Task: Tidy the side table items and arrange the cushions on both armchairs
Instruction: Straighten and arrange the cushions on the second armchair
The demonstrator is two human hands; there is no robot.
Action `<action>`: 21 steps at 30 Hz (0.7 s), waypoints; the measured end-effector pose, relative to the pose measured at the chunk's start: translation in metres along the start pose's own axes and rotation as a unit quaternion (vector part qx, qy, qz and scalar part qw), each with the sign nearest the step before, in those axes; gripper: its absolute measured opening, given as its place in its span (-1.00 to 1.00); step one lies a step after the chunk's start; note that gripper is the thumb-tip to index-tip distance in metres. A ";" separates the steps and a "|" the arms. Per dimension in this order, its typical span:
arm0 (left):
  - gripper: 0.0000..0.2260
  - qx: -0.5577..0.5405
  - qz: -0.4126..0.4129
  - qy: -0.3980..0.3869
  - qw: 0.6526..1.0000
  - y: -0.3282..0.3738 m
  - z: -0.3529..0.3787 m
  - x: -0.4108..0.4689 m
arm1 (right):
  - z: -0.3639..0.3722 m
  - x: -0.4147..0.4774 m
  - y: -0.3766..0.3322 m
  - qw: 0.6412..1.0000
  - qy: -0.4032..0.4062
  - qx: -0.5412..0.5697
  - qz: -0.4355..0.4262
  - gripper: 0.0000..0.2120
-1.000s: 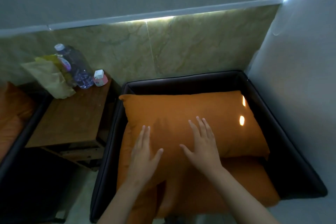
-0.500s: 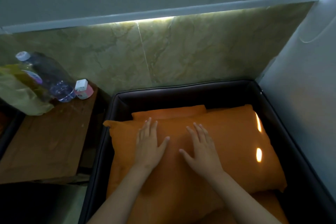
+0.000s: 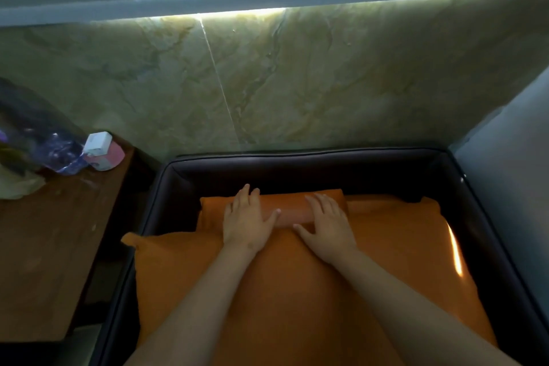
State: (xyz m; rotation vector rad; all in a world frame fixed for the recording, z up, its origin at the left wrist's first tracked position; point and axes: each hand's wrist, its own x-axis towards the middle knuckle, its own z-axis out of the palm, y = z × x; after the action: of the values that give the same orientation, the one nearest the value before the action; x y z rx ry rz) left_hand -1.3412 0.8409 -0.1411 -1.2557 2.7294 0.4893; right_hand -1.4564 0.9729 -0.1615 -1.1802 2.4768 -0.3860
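Observation:
A large orange cushion (image 3: 386,270) lies flat in the dark armchair (image 3: 297,163). A smaller orange cushion (image 3: 294,208) shows behind it, toward the chair's back. My left hand (image 3: 246,221) and my right hand (image 3: 328,224) rest palm down with fingers spread. They lie side by side where the two cushions meet, and neither one grips anything. On the wooden side table (image 3: 50,246) at the left stand a clear plastic bottle (image 3: 44,140) and a small pink-and-white container (image 3: 102,151).
A yellowish bag (image 3: 17,184) sits at the table's far-left edge. A marble wall panel (image 3: 267,77) rises right behind the chair, and a pale wall (image 3: 511,172) closes in on the right. The chair's dark arms flank the cushions on both sides.
Both hands have slid forward over the large cushion to its far edge and onto the smaller cushion. The view has come closer and shifted right, so the bottle sits at the frame's left edge.

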 end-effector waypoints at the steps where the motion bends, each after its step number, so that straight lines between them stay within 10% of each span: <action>1: -0.36 0.005 0.005 -0.003 1.000 0.001 0.006 0.014 | 0.003 0.013 0.008 1.000 -0.002 -0.004 0.006 -0.29; 14: -0.27 -0.038 0.011 -0.124 0.992 -0.024 0.118 0.109 | 0.079 0.120 0.100 0.984 -0.077 0.007 0.158 -0.02; 21: 0.03 0.053 0.081 -0.218 0.971 -0.031 0.148 0.131 | 0.108 0.138 0.108 0.981 -0.169 -0.026 0.096 0.05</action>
State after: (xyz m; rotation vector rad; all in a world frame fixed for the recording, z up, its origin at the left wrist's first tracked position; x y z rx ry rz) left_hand -1.4107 0.7756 -0.3170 -0.7884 2.4513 0.5509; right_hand -1.5633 0.9209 -0.3297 -0.9260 2.2834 -0.0606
